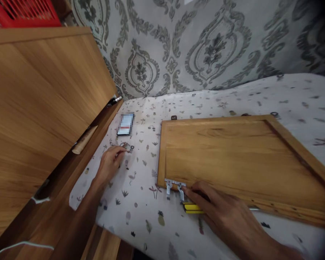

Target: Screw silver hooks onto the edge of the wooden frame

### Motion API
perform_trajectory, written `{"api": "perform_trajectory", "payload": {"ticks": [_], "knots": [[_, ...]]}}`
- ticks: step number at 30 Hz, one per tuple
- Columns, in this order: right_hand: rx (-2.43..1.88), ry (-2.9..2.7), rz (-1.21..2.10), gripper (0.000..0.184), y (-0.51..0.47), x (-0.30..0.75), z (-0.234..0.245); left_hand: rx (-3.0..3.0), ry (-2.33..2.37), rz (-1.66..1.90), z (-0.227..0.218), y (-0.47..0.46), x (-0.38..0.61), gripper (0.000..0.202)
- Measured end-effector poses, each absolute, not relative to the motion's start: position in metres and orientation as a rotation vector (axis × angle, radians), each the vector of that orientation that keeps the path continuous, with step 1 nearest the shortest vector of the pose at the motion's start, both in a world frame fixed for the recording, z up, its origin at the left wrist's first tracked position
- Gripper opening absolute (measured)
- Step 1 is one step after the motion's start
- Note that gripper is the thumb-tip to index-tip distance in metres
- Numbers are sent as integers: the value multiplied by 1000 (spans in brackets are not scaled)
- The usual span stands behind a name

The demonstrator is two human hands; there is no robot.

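A wooden cabinet door panel [233, 155] lies flat on a patterned sheet. A metal hinge [174, 187] sticks out from its near left corner. My right hand [216, 209] rests at that corner, fingers curled round a yellow-handled tool [193, 208], with fingertips touching the hinge. My left hand [111, 162] reaches out to the left, its fingers pinched over a small heap of screws and metal parts [126, 146] on the sheet. What the left fingertips hold is too small to make out.
A phone [126, 124] lies on the sheet beyond the screws. A large wooden cabinet [38, 108] stands along the left, with a paper-wrapped stick [83, 140] in its gap. A red crate [24, 12] sits on top. Patterned fabric hangs behind.
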State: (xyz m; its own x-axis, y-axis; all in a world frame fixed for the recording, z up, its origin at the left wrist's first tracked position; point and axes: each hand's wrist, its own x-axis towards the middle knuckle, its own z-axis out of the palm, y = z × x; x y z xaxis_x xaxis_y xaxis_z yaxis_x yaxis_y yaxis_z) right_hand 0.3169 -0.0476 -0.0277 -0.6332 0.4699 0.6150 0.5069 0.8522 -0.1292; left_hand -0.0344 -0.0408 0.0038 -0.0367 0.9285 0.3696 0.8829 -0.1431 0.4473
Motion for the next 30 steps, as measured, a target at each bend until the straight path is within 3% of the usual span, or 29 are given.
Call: {"api": "perform_trajectory", "payload": {"ticks": [8,30], "knots": [[-697,-2372,-80,49,-47,318,-28,2272,2079,859,-14,-36,-32,30],[-716,-2399,-32,46,-49,318,-24,2385,2133,651,-14,-30,-27,22]]}}
